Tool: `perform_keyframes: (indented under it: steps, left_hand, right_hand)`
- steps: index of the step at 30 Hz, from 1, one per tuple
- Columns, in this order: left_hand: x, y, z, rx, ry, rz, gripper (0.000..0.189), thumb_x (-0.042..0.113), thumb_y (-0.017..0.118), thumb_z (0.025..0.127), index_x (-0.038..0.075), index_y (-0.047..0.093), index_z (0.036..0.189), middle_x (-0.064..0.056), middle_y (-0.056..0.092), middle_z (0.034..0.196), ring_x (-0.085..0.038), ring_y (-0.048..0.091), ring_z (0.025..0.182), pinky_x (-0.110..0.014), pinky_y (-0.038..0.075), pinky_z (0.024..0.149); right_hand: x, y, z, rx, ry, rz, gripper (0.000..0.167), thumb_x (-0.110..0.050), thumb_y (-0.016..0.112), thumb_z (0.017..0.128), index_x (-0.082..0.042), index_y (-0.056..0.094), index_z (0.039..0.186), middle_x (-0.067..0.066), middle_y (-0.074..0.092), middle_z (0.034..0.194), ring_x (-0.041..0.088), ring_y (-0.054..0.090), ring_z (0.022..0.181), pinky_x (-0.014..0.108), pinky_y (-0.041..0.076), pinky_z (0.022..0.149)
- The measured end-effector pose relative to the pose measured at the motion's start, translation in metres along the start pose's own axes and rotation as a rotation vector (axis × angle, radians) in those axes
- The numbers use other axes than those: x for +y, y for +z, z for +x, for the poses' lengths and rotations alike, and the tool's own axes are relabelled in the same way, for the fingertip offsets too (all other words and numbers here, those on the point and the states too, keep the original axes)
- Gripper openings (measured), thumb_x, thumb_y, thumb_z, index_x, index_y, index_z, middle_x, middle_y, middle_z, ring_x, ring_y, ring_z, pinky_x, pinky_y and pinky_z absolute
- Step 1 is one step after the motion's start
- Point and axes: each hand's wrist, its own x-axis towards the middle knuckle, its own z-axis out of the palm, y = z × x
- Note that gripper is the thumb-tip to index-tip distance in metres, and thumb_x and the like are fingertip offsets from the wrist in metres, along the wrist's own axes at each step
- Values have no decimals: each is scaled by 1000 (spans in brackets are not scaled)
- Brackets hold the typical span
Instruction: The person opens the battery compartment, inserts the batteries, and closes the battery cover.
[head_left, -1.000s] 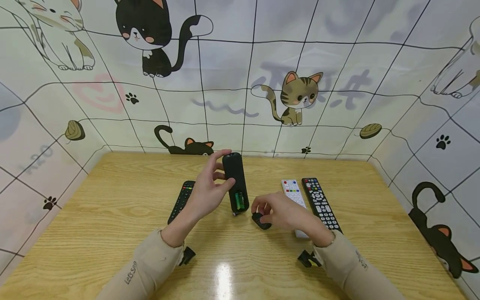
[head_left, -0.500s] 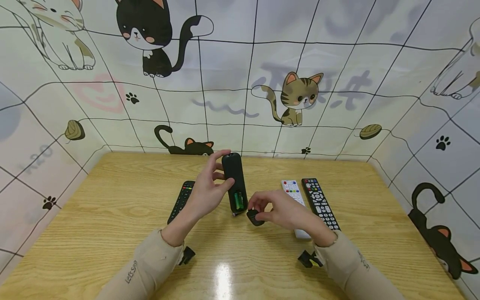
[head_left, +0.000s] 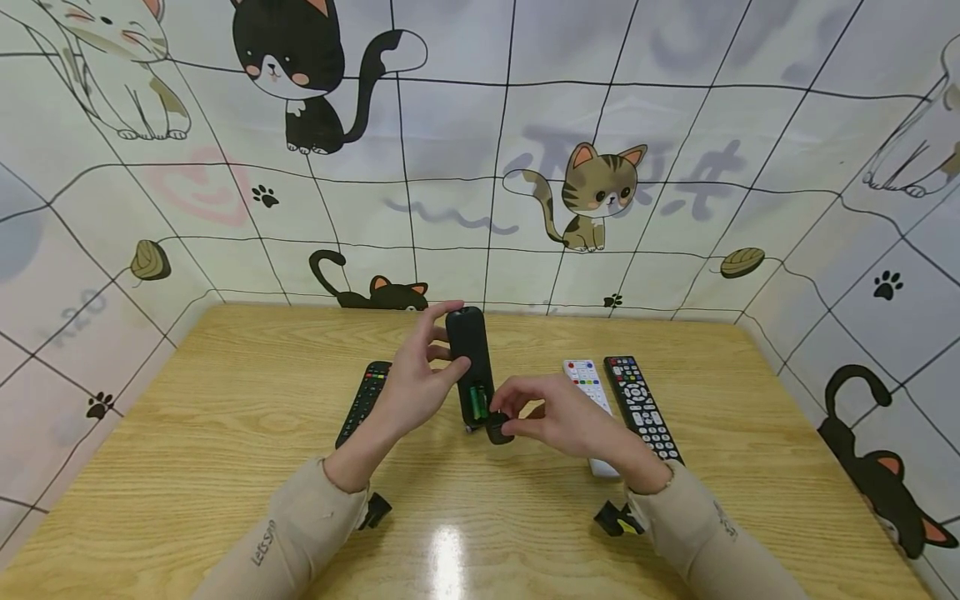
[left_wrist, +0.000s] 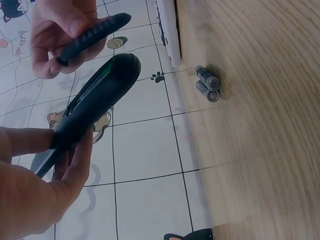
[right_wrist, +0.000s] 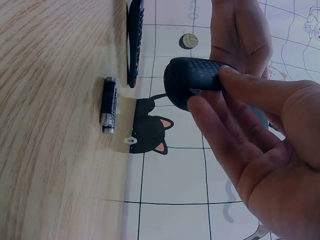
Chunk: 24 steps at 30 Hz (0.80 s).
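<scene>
My left hand (head_left: 420,379) grips a black remote control (head_left: 468,346) by its sides, its back turned toward me and its length steeply tilted. In the remote's open battery compartment lie green batteries (head_left: 478,403). Between thumb and fingers, my right hand (head_left: 562,417) pinches the small black battery cover (head_left: 498,428), close beside the remote's lower end. The left wrist view has the cover (left_wrist: 95,37) just apart from the remote (left_wrist: 100,95); seen from the right wrist, the ribbed cover (right_wrist: 197,73) overlaps the remote's end.
Two loose batteries (left_wrist: 207,83) lie on the wooden table (head_left: 225,433) beneath the remote. Left of my hands is another black remote (head_left: 364,402). A white remote (head_left: 588,383) and a black one with many buttons (head_left: 641,400) lie at right. A cat-print sheet (head_left: 465,200) backs the table.
My right hand has moved left with the battery cover, bringing it up to the remote's lower end and turning it more upright. The left hand and its remote have barely moved.
</scene>
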Motion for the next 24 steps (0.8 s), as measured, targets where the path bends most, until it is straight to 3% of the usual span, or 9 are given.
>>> perform_keyframes:
  steps: [9,18,24]
  left_hand:
    - [-1,1,-1,-17,-2,8,70,-8,64,97,26,41,154,-16,58,124,-30,67,99,-41,59,82]
    - [-2,2,0,-26,-3,20,68,-8,64,98,21,41,155,-16,59,124,-30,67,98,-40,59,81]
    - [-3,2,-1,-28,-3,23,70,-8,64,97,26,42,154,-16,59,124,-30,67,98,-40,59,83]
  right_hand:
    - [-3,1,1,41,-26,16,21,-3,79,90,-12,73,108,-6,73,97,14,68,89,33,60,75]
    - [-4,2,3,81,-50,-7,20,-2,78,90,-12,74,107,-6,74,100,13,70,90,34,60,77]
    - [-5,3,4,96,-51,-6,19,-3,78,91,-13,74,107,-6,74,101,13,70,91,35,60,78]
